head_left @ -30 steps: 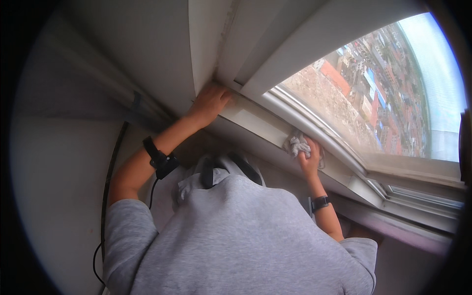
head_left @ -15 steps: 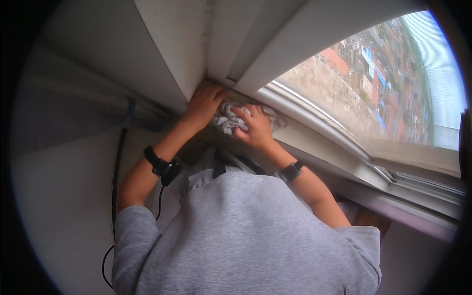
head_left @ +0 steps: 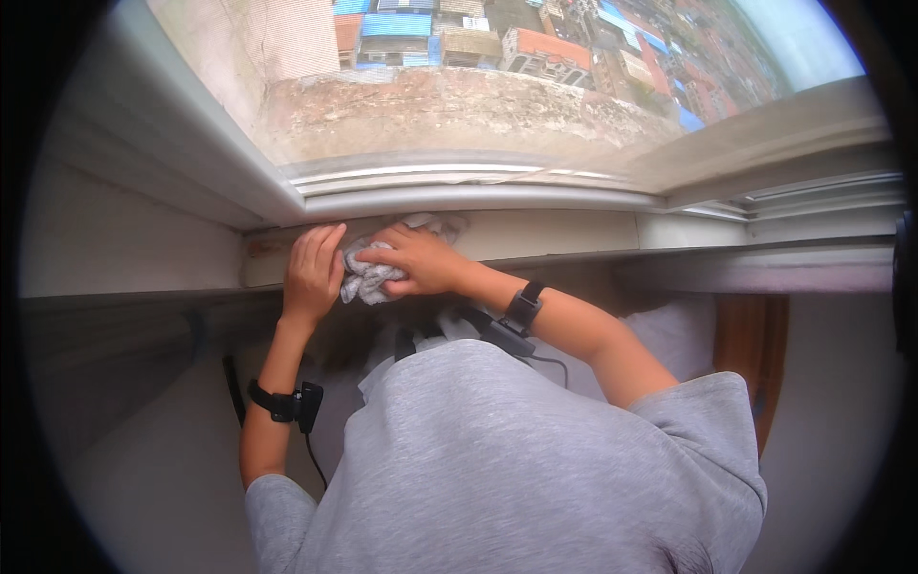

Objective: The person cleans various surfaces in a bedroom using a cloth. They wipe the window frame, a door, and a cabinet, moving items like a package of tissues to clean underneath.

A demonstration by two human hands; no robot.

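Wiping, judging by the pose, the left part of the pale sill (head_left: 555, 236) below the window frame (head_left: 478, 199), with a crumpled cloth (head_left: 368, 277) gripped in the right hand (head_left: 421, 260). Bunched near the sill's left corner, slightly over its front edge, with a looser fold spread beyond the knuckles toward the frame. Holding the left hand (head_left: 314, 273) just beside the cloth, across the front edge, with fingers stretched rather than curled and nothing seen in the grasp; impossible to tell how firmly pressed, with the palm hidden. Calling, by this judgement, for even pressure along the narrow strip between frame and front edge, with the loose fold gathered in and the left fingers clear of the stroke. Soft, wrinkled and mottled grey-white in the cloth; hard, flat and smooth in the long sill, with a joint toward its right end; rounded along the frame's lower rail; transparent in the glass (head_left: 430, 120). Heathered grey and loosely draped in the shirt (head_left: 535, 459).
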